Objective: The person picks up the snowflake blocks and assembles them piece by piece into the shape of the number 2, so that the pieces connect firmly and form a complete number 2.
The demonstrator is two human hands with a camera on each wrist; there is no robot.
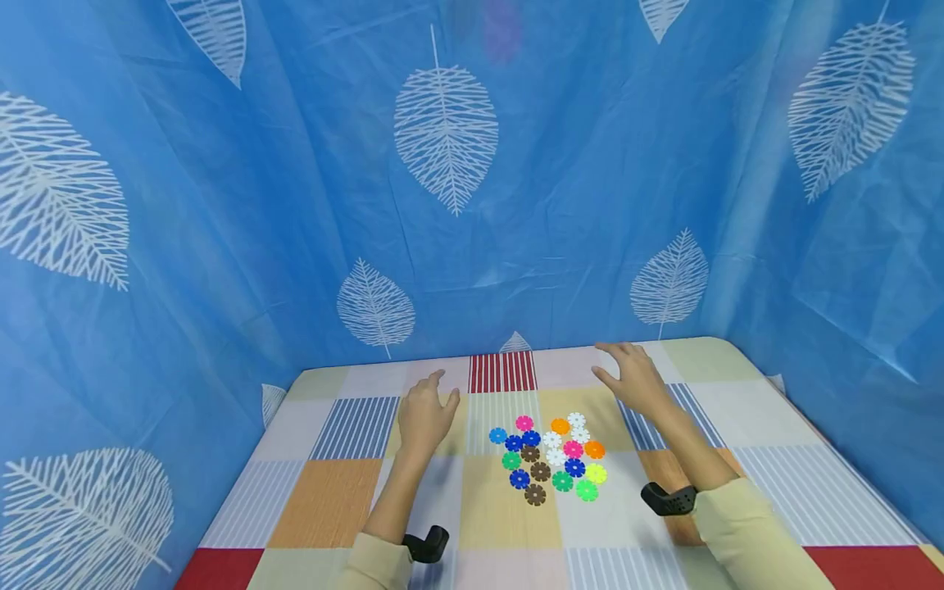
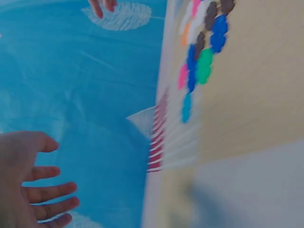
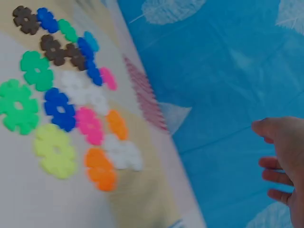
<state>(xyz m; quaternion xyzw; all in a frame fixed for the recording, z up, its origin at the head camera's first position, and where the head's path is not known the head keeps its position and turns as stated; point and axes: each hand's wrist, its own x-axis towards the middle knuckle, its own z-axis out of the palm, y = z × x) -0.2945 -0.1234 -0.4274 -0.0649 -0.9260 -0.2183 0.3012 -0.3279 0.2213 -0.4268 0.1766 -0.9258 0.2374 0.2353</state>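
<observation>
Several flower-shaped plastic discs lie flat in a loose cluster in the middle of the table, among them a yellow disc (image 3: 54, 151), a brown disc (image 1: 534, 494), a light blue disc (image 1: 497, 436) and a green disc (image 2: 204, 65). To the left of the cluster my left hand (image 1: 426, 414) hovers over the table, its fingers spread and relaxed in the left wrist view, holding nothing. Over the far right side my right hand (image 1: 633, 378) is raised, thumb apart from the loosely bent fingers, with nothing in it.
A patchwork-patterned cloth (image 1: 324, 500) covers the table. Blue sheeting (image 1: 560, 205) with white leaf prints hangs behind the far edge and along both sides. Each wrist carries a black device, such as the right wrist device (image 1: 667, 499).
</observation>
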